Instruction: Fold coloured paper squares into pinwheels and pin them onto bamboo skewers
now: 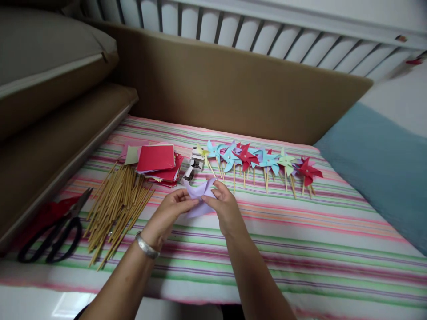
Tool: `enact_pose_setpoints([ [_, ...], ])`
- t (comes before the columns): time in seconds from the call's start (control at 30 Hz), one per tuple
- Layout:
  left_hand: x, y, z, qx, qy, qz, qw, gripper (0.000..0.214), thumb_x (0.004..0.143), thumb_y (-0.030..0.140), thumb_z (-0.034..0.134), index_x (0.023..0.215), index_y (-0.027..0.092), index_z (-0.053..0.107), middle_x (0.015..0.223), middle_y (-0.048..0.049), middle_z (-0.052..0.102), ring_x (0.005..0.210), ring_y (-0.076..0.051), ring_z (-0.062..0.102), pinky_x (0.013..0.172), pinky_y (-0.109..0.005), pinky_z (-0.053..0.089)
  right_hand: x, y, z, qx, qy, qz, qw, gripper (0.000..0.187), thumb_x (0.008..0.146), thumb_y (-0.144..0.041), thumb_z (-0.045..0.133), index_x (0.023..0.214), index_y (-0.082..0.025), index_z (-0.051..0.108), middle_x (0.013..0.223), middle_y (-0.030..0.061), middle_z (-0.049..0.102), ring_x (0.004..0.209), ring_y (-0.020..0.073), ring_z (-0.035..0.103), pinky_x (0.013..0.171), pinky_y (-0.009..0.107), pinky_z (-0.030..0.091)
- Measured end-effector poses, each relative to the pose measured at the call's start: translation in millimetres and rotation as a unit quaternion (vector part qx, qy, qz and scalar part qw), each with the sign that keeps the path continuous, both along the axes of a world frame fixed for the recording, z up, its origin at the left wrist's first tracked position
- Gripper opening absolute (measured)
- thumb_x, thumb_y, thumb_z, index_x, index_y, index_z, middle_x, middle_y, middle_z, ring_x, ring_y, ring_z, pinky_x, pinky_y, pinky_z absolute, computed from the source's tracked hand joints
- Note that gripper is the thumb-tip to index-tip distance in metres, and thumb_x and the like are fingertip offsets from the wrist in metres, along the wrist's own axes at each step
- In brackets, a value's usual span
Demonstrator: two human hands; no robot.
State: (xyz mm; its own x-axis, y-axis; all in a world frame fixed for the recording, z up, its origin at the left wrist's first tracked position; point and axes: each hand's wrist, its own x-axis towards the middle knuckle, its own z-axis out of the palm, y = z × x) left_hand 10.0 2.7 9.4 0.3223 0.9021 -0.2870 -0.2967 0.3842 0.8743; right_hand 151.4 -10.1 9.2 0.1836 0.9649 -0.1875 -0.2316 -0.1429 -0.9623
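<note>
Between my hands is a piece of lilac paper point(200, 209), its corners curled in toward the middle like a pinwheel. My left hand point(171, 206), with a silver bracelet at the wrist, pinches its left side. On the right side, my right hand point(224, 202) grips it with thumb and fingers. Just behind lies a small black-and-white box point(195, 162), its contents too unclear to name. A stack of coloured paper squares point(156, 158), red on top, sits beyond my left hand. Wooden sticks point(116, 200) lie in a loose pile to the left.
Finished paper pinwheels point(246, 156) on sticks lie in a row at the back right. Black-handled scissors point(60, 233) rest at the left by a red bag-like item point(50, 215). A brown board point(233, 84) stands behind the striped cloth point(316, 235); cushions point(50, 89) are piled left.
</note>
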Motion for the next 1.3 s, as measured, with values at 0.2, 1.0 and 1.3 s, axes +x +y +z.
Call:
enact_pose_setpoints([
  [0.2, 12, -2, -11.4, -0.023, -0.027, 0.037, 0.999, 0.024, 0.058, 0.024, 0.077, 0.079, 0.014, 0.073, 0.074, -0.0052, 0.072, 0.065, -0.014, 0.062, 0.066, -0.024, 0.045, -8, -3, 0.1, 0.008, 0.045, 0.018, 0.999, 0.046, 0.059, -0.022, 0.07, 0.103, -0.02, 0.055, 0.078, 0.0002, 0.068, 0.067, 0.0182, 0.063, 0.064, 0.03, 0.048],
  [1.0, -36, 16, 6.4, -0.04, -0.004, 0.15, 0.988, 0.026, 0.05, 0.017, 0.075, 0.075, 0.012, 0.069, 0.067, -0.0039, 0.071, 0.059, -0.014, 0.062, 0.062, -0.025, 0.046, -10, -14, 2.3, 0.258, -0.399, 0.069, 0.877, 0.026, 0.079, -0.016, 0.056, 0.099, -0.029, 0.066, 0.125, 0.005, 0.054, 0.116, 0.0232, 0.048, 0.097, 0.044, 0.04],
  [1.3, -31, 14, 4.3, -0.04, 0.026, 0.117, 0.992, 0.022, 0.052, 0.019, 0.075, 0.072, 0.011, 0.069, 0.064, -0.0042, 0.07, 0.057, -0.015, 0.061, 0.061, -0.026, 0.045, -7, -14, 2.9, 0.31, -0.451, 0.101, 0.831, 0.011, 0.08, -0.022, 0.059, 0.081, -0.025, 0.07, 0.143, 0.0028, 0.038, 0.136, 0.0251, 0.024, 0.107, 0.048, 0.026],
])
